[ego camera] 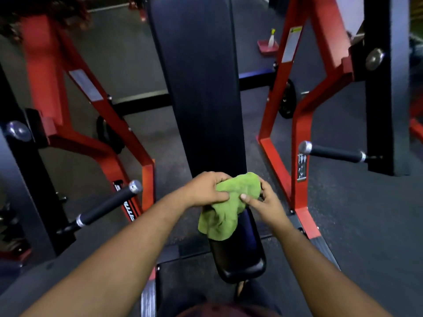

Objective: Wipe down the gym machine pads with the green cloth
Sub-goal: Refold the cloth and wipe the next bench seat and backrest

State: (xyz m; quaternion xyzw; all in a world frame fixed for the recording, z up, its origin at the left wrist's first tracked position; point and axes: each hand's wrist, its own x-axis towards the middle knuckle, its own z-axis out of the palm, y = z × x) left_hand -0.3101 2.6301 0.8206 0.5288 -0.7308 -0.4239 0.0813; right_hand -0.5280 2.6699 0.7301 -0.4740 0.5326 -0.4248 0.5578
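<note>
Two hands hold the green cloth (225,203) up in the air, in the low middle of the view. The left hand (206,189) is at the cloth's 9 o'clock side. Its fingers are curled over the top edge and its thumb presses on the front, so it grips the cloth. The right hand (263,202) is at the cloth's 3 o'clock side. Its thumb lies on the front of the cloth and its fingers wrap behind, so it pinches the cloth too. The top of the cloth is bunched up between both hands. The rest hangs down toward 6 o'clock, loose and wrinkly.

Below the cloth, at 6 o'clock from it, is the black seat pad (240,259). The hanging end of the cloth shows in front of the top part of the seat pad. I cannot tell if it touches the pad.

Above the hands, at 12 o'clock, the long black back pad (196,88) goes up and away.

A red frame (96,106) stands at 9 o'clock and another red frame (297,133) at 3 o'clock. A black handle (107,204) with a silver tip sticks out at 9 o'clock from the hands. Another black handle (334,153) sticks out at 2 o'clock.

Far away at 1 o'clock, a spray bottle (271,38) stands on a red thing on the gray floor (366,225).
</note>
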